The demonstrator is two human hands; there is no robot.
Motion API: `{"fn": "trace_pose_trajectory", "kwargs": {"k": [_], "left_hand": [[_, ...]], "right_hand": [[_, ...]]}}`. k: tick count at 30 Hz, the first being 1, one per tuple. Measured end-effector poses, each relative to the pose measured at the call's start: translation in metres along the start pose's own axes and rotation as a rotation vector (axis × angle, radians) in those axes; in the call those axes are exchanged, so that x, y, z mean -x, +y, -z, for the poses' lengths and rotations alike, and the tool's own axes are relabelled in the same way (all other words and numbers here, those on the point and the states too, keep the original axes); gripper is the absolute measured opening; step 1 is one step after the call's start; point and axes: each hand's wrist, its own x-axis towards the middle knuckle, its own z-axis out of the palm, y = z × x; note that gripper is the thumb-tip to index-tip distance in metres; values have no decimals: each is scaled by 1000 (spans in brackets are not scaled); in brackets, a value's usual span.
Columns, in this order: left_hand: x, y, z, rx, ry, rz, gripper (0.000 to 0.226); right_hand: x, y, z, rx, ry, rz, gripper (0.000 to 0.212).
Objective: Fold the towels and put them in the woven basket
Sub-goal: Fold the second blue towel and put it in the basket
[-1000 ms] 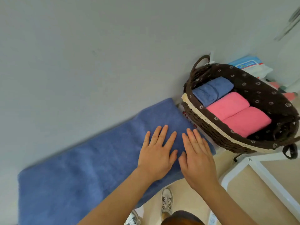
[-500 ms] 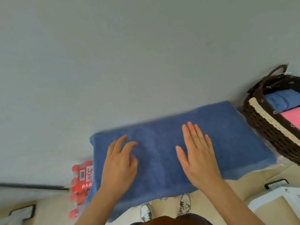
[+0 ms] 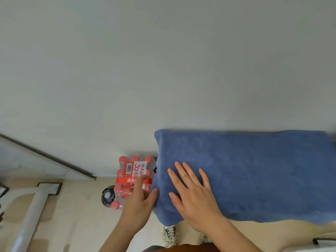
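We were mid-fold on the blue towel (image 3: 254, 171) lying along the table: our right hand (image 3: 195, 195) pressed flat and open, our left hand (image 3: 140, 202) loosely pinched its left end, ready, we judged, to carry it rightward.

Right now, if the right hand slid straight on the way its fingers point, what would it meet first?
The right hand lies flat on the blue towel, fingers pointing up and slightly left. Going on, it would cross more towel, reach the towel's far edge, then probably the pale wall behind; depth there is unclear.

one blue towel (image 3: 254, 171), two hands (image 3: 192, 195), one bottle pack (image 3: 133, 176)
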Motion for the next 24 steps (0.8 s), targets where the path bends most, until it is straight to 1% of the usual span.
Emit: {"fn": "trace_pose_trajectory", "kwargs": {"k": [2,3,5,6,7,9,11,13,15,17,19,20,21,22,24], "left_hand": [[3,1,2,92,28,26,27],[4,3,3,123,69,20,28],[11,12,5,130,141,-48,34],[13,17,5,119,140,-86,37],[16,23,4,122,114,-124,41],[22,38,5,199,-6,-159,52],[22,49,8,307,-96,-147,62],[16,55,12,278,-102,-173,59],[4,60,16,146,-23,-212,47],[-15,65,18,2,61,-246,33],[-41,70,19,-152,70,-244,23],[-54,72,19,-204,55,-208,21],[-67,73,17,-204,44,-170,19],[-80,74,16,-151,42,-135,19],[-99,76,15,62,68,-66,23]], "right_hand": [[-2,0,4,-6,-13,-13,57],[-1,0,8,-30,-26,-6,60],[3,-6,20,-130,-37,30,71],[5,-11,29,-209,-69,46,78],[8,-19,36,-265,-80,64,82],[10,-33,44,-323,-34,65,84],[6,-39,40,-401,62,5,77],[-1,-35,32,-539,119,-119,59],[-5,-27,28,-641,127,-205,44],[-6,-21,29,-705,137,-234,34],[-5,-17,31,-763,115,-248,28],[-4,-16,32,-783,98,-248,26],[-3,-15,32,-808,78,-246,25],[-2,-16,32,-850,51,-239,26],[-2,-19,32,-949,-9,-225,27]]}}
